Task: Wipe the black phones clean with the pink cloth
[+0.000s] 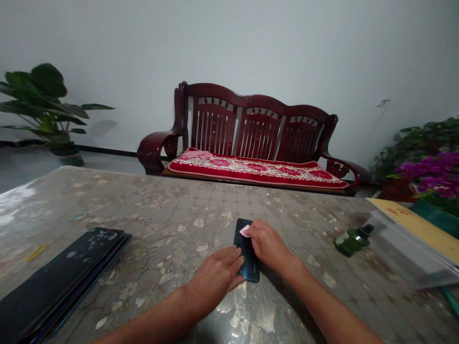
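A dark blue smartphone [251, 271] lies back side up on the patterned tablecloth [172, 210], its camera end pointing away from me. My left hand [220, 268] rests along the phone's left edge, fingers laid over its lower half. Near the camera end, my right hand [266, 241] pinches a small pale pink cloth [245, 231] and presses it against the phone's back. Most of the cloth is hidden beneath the fingers.
To the left lies a stack of dark flat folders [71, 272], beside a yellow loop [36, 252]. A green spray bottle [353, 240] and a clear plastic box [398, 253] with a yellow envelope [416, 224] are at right. Beyond the table stands a wooden bench [256, 124].
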Motion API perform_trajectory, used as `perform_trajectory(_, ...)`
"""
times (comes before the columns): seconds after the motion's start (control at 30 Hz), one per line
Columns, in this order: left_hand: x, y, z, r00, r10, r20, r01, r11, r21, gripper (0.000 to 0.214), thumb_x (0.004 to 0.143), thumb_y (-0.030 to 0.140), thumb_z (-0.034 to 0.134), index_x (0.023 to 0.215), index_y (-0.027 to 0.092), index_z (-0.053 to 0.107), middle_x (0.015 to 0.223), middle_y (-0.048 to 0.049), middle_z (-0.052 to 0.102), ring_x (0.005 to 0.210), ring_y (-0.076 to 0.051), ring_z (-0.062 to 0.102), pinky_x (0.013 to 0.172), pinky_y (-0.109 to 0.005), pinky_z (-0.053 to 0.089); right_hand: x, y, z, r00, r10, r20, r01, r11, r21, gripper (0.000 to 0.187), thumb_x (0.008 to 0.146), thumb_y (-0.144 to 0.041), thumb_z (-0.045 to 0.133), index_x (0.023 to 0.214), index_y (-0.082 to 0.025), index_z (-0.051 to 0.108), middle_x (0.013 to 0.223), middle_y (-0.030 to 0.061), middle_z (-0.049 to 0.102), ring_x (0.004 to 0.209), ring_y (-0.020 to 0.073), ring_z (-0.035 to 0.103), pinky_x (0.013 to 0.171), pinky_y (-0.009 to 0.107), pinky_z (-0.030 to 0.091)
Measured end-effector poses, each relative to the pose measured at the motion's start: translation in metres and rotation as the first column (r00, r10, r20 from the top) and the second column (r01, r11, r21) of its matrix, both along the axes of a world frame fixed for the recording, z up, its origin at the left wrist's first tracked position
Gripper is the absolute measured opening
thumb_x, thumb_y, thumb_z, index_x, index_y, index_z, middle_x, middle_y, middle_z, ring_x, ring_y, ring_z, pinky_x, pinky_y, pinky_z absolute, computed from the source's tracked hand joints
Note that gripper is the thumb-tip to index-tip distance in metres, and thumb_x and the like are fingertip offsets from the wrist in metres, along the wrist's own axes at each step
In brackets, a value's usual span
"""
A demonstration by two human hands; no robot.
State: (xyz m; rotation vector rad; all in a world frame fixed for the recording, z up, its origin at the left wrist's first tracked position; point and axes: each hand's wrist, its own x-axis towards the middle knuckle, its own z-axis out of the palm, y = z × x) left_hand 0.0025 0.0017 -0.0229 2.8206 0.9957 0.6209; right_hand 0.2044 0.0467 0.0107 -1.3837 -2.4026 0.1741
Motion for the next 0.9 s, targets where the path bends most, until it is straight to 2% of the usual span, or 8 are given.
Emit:
perform_trajectory(0.07,0.0,0.0,0.0,1.0,-0.003,0.006,0.003,1.0,-0.002,0.027,0.093,0.033,0.066,0.114,0.017,0.067,0.124,-0.0134,0.07,0.117,-0.028,0.065,0.101,-0.041,0.054,0.002,-0.001,-0.001,1.0,-0.001,-0.016,0.001,1.0,0.0,0.035,0.09,-0.004,0.046,0.102,-0.021,0.075,0.093,0.006,0.065,0.092,0.0183,0.058,0.085,0.027,0.046)
perform_trajectory(0.23,-0.002,-0.001,0.003,0.999,0.011,-0.031,-0.011,1.0,-0.009,0.031,0.09,0.03,0.069,0.117,0.015,0.066,0.127,-0.0143,0.068,0.119,-0.028,0.064,0.103,-0.04,0.052,0.006,0.012,-0.001,0.989,-0.141,-0.04,0.141,0.99,0.003,0.036,0.093,-0.005,0.044,0.105,-0.02,0.075,0.093,0.006,0.067,0.094,0.0181,0.06,0.089,0.027,0.046)
perform_trajectory(0.33,-0.001,-0.001,0.005,0.998,0.016,-0.06,-0.016,1.0,0.005,0.035,0.086,0.03,0.074,0.116,0.014,0.067,0.125,-0.0149,0.069,0.117,-0.028,0.066,0.103,-0.039,0.053,0.006,0.007,-0.001,0.993,-0.101,-0.068,0.101,0.995,0.003,0.036,0.092,-0.005,0.045,0.102,-0.02,0.075,0.09,0.0054,0.066,0.091,0.0178,0.059,0.086,0.027,0.046)
perform_trajectory(0.5,0.0,-0.001,0.005,0.998,0.014,-0.064,-0.013,1.0,0.012,0.037,0.084,0.028,0.077,0.115,0.01,0.068,0.124,-0.0171,0.07,0.115,-0.029,0.066,0.103,-0.04,0.053,0.009,-0.013,-0.005,0.995,0.048,-0.091,-0.049,0.999,-0.001,0.036,0.088,-0.002,0.048,0.1,-0.021,0.075,0.091,0.0046,0.064,0.09,0.0172,0.058,0.083,0.026,0.045)
perform_trajectory(0.57,0.0,-0.001,0.006,0.997,0.014,-0.071,-0.013,1.0,0.014,0.036,0.085,0.028,0.076,0.115,0.01,0.068,0.124,-0.0168,0.069,0.116,-0.029,0.066,0.103,-0.04,0.053,0.01,-0.011,-0.004,0.994,0.021,-0.111,-0.022,1.0,-0.004,0.036,0.089,-0.002,0.048,0.1,-0.021,0.076,0.09,0.0043,0.065,0.09,0.0168,0.059,0.083,0.025,0.045)
perform_trajectory(0.73,-0.003,-0.001,0.003,0.999,0.01,-0.052,-0.009,1.0,0.022,0.028,0.092,0.029,0.067,0.117,0.016,0.067,0.127,-0.0135,0.069,0.119,-0.027,0.065,0.103,-0.04,0.052,0.008,0.015,0.001,0.98,-0.16,-0.119,0.155,0.987,-0.051,0.032,0.093,-0.005,0.048,0.1,-0.018,0.076,0.089,0.0053,0.067,0.087,0.0162,0.06,0.082,0.024,0.045)
perform_trajectory(0.8,-0.003,-0.001,0.001,0.999,0.007,-0.037,-0.005,0.999,0.032,0.029,0.091,0.028,0.068,0.116,0.014,0.067,0.125,-0.0145,0.069,0.118,-0.028,0.065,0.103,-0.04,0.053,0.008,0.017,0.001,0.981,-0.161,-0.113,0.155,0.986,-0.053,0.031,0.093,-0.006,0.049,0.099,-0.018,0.077,0.089,0.0054,0.066,0.087,0.0163,0.06,0.082,0.024,0.045)
perform_trajectory(0.9,-0.003,-0.001,-0.001,1.0,0.007,-0.013,-0.006,0.999,0.048,0.028,0.091,0.029,0.068,0.115,0.015,0.067,0.124,-0.014,0.07,0.117,-0.027,0.066,0.102,-0.04,0.054,0.01,0.005,-0.002,0.992,-0.062,-0.114,0.062,0.998,-0.011,0.032,0.091,-0.004,0.048,0.096,-0.019,0.076,0.086,0.0046,0.064,0.087,0.0169,0.059,0.082,0.025,0.045)
